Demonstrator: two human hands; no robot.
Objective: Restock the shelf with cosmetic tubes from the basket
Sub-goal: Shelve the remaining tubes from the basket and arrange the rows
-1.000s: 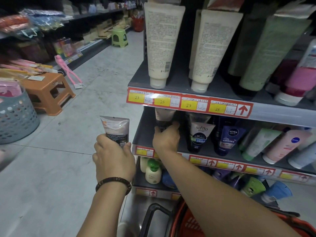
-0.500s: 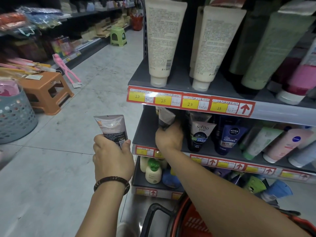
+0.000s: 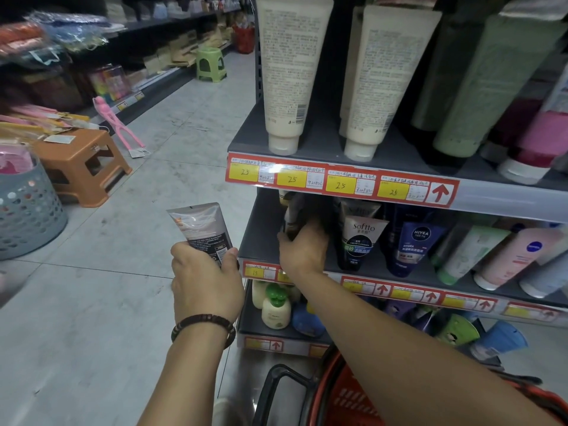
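Since approx. 1 s ago, the dark tube (image 3: 292,215) held at the shelf has been turned edge-on and tipped a little; its pale face, shown earlier, is no longer seen. The right hand (image 3: 302,252) has been kept at the left end of the middle shelf (image 3: 261,232), fingers curled round the tube's lower part, thumb on its left side. Whether the tube's base is set on the shelf board cannot be told, as it is hidden by the hand. The tube's top is reached up to just under the upper price strip (image 3: 338,182). Right of it a Softto tube (image 3: 362,238) is stood cap-down, then a Nivea Men tube (image 3: 415,244); the held tube is near the Softto one, contact not clear.

A grey tube (image 3: 201,226) w/ a dark lower half is gripped by the left hand (image 3: 204,281) out in the aisle, left of the shelf edge & nearer than the right hand. It is held crimp-end up, leaned slightly left, cap end buried in the fist; it has been shifted little vs. the earlier frames. A dark bead bracelet (image 3: 203,325) is worn on that wrist.

The red basket (image 3: 341,398) w/ black handle is seen at the near edge, below the right forearm; contents not visible. An orange stool (image 3: 83,161) and a grey perforated bin (image 3: 30,210) are placed at left on the floor.
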